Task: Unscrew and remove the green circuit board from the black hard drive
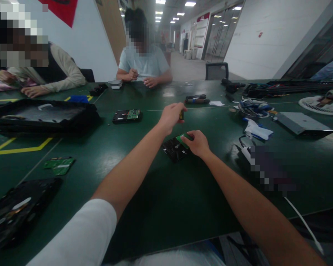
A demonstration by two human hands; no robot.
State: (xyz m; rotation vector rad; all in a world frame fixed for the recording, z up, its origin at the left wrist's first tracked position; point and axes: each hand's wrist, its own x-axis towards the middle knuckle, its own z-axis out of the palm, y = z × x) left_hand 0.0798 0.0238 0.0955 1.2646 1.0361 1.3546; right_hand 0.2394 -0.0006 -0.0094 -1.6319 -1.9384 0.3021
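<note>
A black hard drive (175, 150) with a green circuit board (181, 139) at its far side lies on the table in front of me. My right hand (199, 143) grips its right edge, the thumb resting over the board. Above the drive, my left hand (172, 116) is closed around a screwdriver (181, 116) with a yellow-and-dark handle, held upright. Most of that tool is hidden by the fingers, and its tip cannot be made out.
Another hard drive (127, 116) lies beyond my left arm. Loose green boards (60, 166) and a large black drive (19, 210) are at left, near black trays (44, 114). At right are a pixelated device (269, 166), a grey metal case (302, 123) and cables (254, 108). Two people sit across the table.
</note>
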